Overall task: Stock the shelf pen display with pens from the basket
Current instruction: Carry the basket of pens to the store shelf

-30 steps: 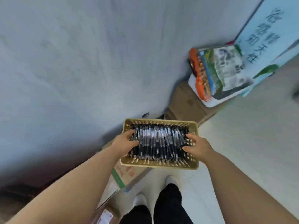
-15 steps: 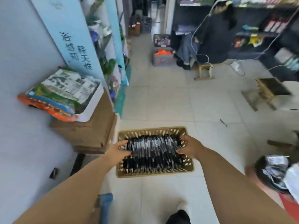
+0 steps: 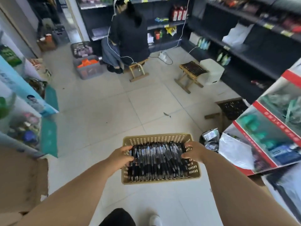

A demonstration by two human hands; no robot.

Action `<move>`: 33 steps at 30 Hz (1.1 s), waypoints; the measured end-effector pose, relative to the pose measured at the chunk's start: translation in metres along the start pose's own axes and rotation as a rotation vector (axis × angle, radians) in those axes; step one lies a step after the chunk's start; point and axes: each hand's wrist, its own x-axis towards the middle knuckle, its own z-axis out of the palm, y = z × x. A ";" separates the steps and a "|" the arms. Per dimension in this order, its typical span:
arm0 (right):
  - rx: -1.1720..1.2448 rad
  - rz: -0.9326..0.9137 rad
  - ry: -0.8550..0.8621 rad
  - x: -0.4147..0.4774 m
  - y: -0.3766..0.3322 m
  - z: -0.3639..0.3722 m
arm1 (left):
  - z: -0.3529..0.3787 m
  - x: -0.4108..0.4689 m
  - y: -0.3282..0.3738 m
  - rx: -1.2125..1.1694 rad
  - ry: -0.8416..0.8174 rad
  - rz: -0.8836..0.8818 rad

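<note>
A tan perforated plastic basket [image 3: 160, 181] sits at lower centre of the frame, carried above the pale tiled floor [image 3: 114, 111]. It is packed with black-and-clear pens [image 3: 157, 160] lying side by side. The left hand [image 3: 121, 158] grips its left rim, fingers curled over the edge onto the pens; the right hand [image 3: 194, 152] clasps the right rim likewise.

This is a small shop, seen from an aisle with a pale tiled floor [image 3: 151, 101]. Dark shelving [image 3: 241, 38] lines the far wall and the right side, stocked with bottles and packets behind price-tag strips, and a red-edged display stand [image 3: 267, 126] holds what seem to be packaged goods, though blur hides their labels. Crates of stock [image 3: 88, 66] sit on the floor near low wooden stools [image 3: 190, 74].
</note>
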 end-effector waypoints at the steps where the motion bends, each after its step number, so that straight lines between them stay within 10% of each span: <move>1: 0.017 0.017 -0.003 0.006 0.003 -0.008 | 0.001 0.010 0.012 0.008 -0.016 0.004; 23: 0.520 0.215 0.294 0.228 -0.070 -0.203 | -0.069 0.357 0.296 0.298 -0.084 0.177; 33: 0.584 0.178 0.226 0.355 -0.051 -0.410 | -0.015 0.513 0.480 0.367 0.001 0.192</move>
